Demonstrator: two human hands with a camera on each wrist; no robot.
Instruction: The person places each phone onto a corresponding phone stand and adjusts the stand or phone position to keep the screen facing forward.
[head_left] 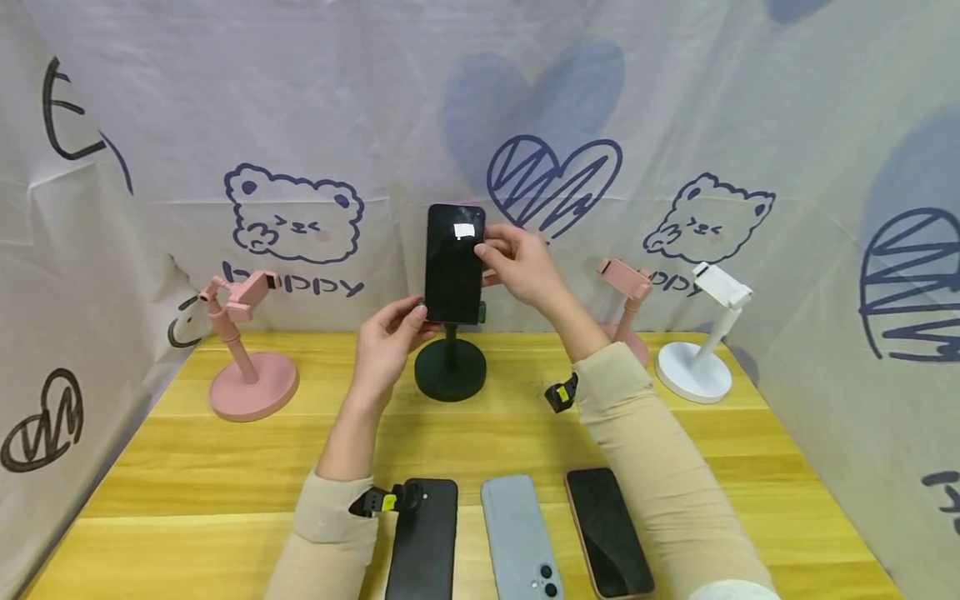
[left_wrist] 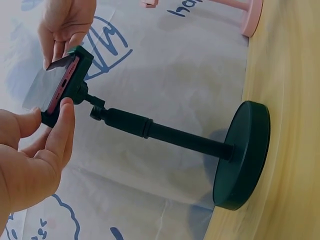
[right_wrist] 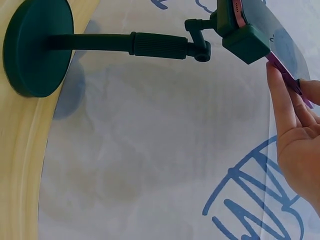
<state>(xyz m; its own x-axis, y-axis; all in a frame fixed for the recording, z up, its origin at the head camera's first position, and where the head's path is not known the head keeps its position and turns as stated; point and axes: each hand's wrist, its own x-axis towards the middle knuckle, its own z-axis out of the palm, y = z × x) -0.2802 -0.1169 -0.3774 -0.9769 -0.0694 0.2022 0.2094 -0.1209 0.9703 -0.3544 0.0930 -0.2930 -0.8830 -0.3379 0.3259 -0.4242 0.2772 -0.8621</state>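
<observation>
A phone with a dark glossy screen (head_left: 453, 275) and a pinkish edge stands upright in the clamp (left_wrist: 82, 62) of a dark green phone stand (head_left: 450, 372). My left hand (head_left: 386, 346) is at the phone's lower left corner, its thumb and fingers pinching the near end of the clamp. My right hand (head_left: 521, 265) pinches the phone's upper right edge, thumb on the screen side and fingers behind. In the right wrist view, the right fingertips (right_wrist: 274, 70) touch the phone's side just beyond the clamp. The stand's round base rests on the table.
A pink phone stand (head_left: 255, 387) is on the left; another pink stand (head_left: 628, 287) and a white stand (head_left: 693, 375) are on the right. In front lie a black phone (head_left: 423, 542), a light blue phone (head_left: 517, 525) and a dark-screened phone (head_left: 609, 533). A printed curtain (head_left: 420, 100) hangs behind.
</observation>
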